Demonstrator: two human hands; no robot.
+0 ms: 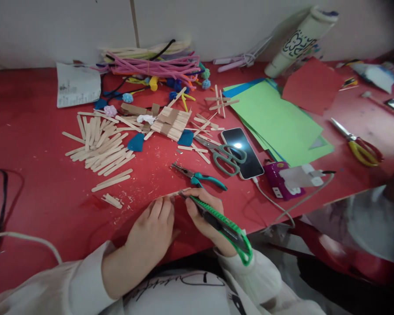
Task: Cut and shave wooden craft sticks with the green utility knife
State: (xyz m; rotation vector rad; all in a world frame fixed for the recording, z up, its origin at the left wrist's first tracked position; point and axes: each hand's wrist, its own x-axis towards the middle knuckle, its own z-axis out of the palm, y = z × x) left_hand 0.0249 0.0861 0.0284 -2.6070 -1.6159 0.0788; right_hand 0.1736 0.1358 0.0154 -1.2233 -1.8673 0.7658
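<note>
My right hand point(205, 212) is closed around a green utility knife point(225, 225), its blade end pointing away from me, down at a wooden craft stick point(173, 194). With fingers together, my left hand point(154, 225) presses that stick against the red table point(49, 192); most of the stick is hidden under the fingers. Just beyond my hands lie teal-handled pliers point(200, 178). Short cut stick pieces point(112, 201) and wood shavings lie to the left. Farther off are a pile of craft sticks point(101, 144) and a small panel of joined sticks point(172, 122).
Grey scissors point(228, 157) overlap a phone point(243, 153) with a charging cable. Right of it are a purple power block point(284, 181), green paper sheets point(279, 118) and yellow-red scissors point(357, 142). Pink pipe cleaners point(154, 65) and a tumbler point(302, 41) stand along the wall.
</note>
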